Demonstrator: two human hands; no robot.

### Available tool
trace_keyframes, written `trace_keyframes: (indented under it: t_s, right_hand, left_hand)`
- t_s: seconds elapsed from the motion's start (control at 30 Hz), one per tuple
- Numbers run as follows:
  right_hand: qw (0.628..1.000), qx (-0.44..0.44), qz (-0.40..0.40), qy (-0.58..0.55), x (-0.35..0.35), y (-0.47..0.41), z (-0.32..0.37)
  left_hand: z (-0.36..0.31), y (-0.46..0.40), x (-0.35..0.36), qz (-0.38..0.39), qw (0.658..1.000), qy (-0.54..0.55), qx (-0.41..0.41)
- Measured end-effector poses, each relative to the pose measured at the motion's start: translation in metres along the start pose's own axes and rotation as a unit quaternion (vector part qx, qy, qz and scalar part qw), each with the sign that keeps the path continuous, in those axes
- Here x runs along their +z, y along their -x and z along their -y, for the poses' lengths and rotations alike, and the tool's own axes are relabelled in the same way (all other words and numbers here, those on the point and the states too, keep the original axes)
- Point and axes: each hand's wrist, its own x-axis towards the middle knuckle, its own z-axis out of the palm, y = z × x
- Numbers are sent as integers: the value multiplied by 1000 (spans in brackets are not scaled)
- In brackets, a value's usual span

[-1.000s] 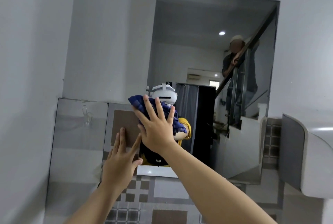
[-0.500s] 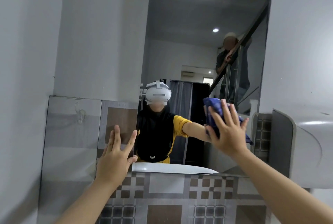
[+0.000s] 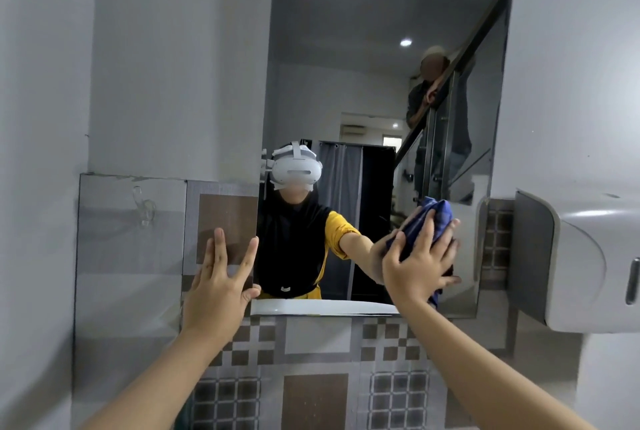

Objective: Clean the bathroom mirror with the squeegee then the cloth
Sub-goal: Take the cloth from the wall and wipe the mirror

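Observation:
A tall frameless mirror [image 3: 363,48] hangs on the grey wall. My right hand [image 3: 420,263] presses a bunched dark blue cloth [image 3: 437,213] flat against the mirror's lower right area. My left hand [image 3: 221,284] rests with fingers spread on the tiled wall, its thumb touching the mirror's lower left edge. No squeegee is in sight.
A white and grey wall dispenser [image 3: 575,256] juts out just right of the mirror. A clear plastic hook [image 3: 143,206] is stuck on the grey tile to the left. Patterned brown and white tiles [image 3: 311,353] run below the mirror. A second person shows in the reflection on the stairs.
My right hand swept the cloth from the mirror's lower left across to its lower right, then a little lower. My left hand stayed flat at the left edge.

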Motion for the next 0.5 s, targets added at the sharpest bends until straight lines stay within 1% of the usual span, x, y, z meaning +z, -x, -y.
trace_keyframes:
  t_s: [0.1, 0.17, 0.3, 0.37, 0.43, 0.5]
  right_hand:
    - [999, -42, 12, -12, 18, 30, 30]
    - [996, -86, 27, -21, 29, 49, 53]
    - [973, -227, 33, -9, 51, 84, 88]
    - [943, -330, 30, 9, 59, 101, 92]
    - [899, -434, 33, 44, 64, 113, 87]
    - [864, -498, 32, 70, 66, 112, 72]
  left_hand:
    - [3, 5, -1, -7, 1000, -3, 11]
    - [6, 13, 2, -2, 1000, -6, 14]
    - [10, 33, 16, 19, 1000, -14, 3]
    - [10, 39, 19, 26, 999, -25, -3]
    - [11, 42, 21, 26, 999, -32, -2]
    - [11, 43, 21, 31, 999, -40, -2]
